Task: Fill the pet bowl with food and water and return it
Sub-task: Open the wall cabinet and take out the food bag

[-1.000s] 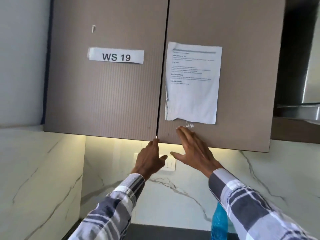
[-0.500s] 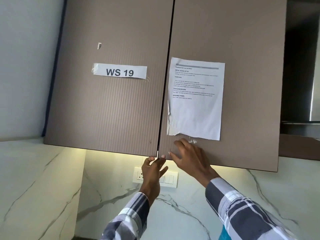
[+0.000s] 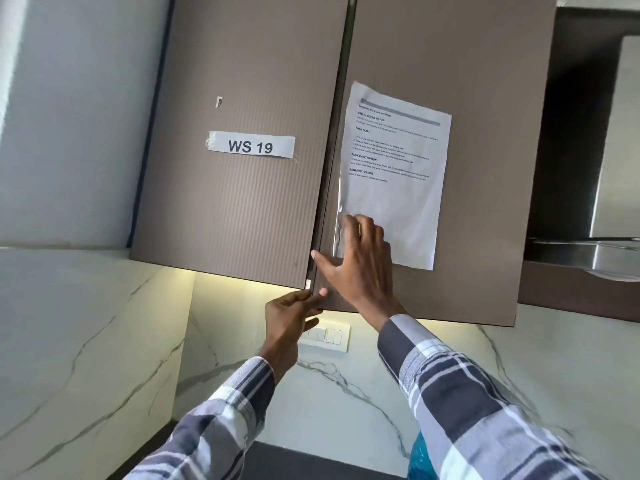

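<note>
Two cabinet doors hang side by side above the wall: the left door (image 3: 235, 188) carries a label (image 3: 251, 146), the right door (image 3: 460, 188) a printed sheet (image 3: 398, 174). A switch plate (image 3: 329, 337) is set below their meeting edges, a hood (image 3: 588, 251) to the right.

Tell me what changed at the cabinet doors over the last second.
The right door has begun to swing open at its lower left corner, widening the gap between doors. The left hand moved under that corner, its fingers curled on the edge. The right hand slid up onto the taped sheet. The left door stayed shut.
</note>
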